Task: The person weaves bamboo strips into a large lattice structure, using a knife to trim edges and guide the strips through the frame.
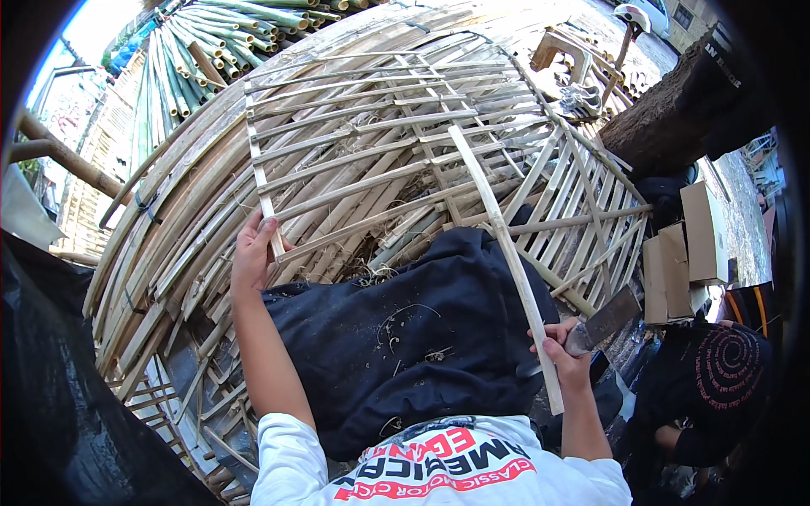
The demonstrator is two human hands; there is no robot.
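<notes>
dark cloth point(405, 325), flecked with thin shavings, covers the lap of a person in a printed white shirt point(291, 460), seated outdoors; the 2 hands are well apart; the right hand point(567, 350) is closed on the lower part of a long pale strip point(504, 232), thumb laid over it, and a broad-bladed knife point(606, 322) juts out to the right from the same grip; the left hand point(256, 246) is clamped around the near end of the left edge strip of a bamboo lattice point(363, 181); this lattice stretches away in front of the cloth, its slats running crosswise, and the upper end of the long strip overlaps it, though whether the 2 are joined i cannot tell; at the right another person point(704, 388) in a dark top bends low, near 2 cardboard boxes point(666, 274); beyond the lattice and to its left lies a broad heap of split bamboo point(177, 232); farther off stand a thick tree trunk point(688, 110) at the right and, at the upper left, a fanned stack of green poles point(245, 34).
</notes>
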